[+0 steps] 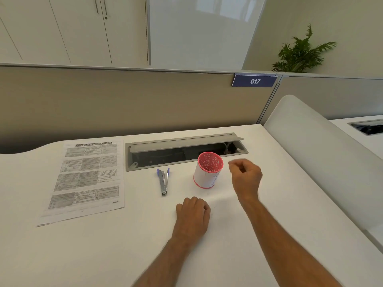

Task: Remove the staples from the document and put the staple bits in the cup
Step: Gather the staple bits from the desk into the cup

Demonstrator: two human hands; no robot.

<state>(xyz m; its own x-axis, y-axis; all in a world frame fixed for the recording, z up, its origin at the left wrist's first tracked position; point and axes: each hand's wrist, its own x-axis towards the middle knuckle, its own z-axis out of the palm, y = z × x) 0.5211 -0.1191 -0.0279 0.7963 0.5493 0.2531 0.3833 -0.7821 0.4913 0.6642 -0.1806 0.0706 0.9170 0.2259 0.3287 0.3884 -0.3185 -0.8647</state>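
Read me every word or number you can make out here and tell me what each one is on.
"017": white digits on the blue sign on the partition.
"HUMAN DEVELOPMENT INDEX": heading atop the document.
"Page" plus a number: document's lower right corner, number too blurred.
Document table text: too small to read.
Cup: pattern only, no text.

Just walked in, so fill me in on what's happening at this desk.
A person sits at a white desk. The right hand, fingers pinched, hovers beside a pink-rimmed white cup; whether it holds a staple bit cannot be seen. The left hand rests curled on the desk. A metal staple remover with purple grips lies untouched, and the printed paper document lies flat at the left.
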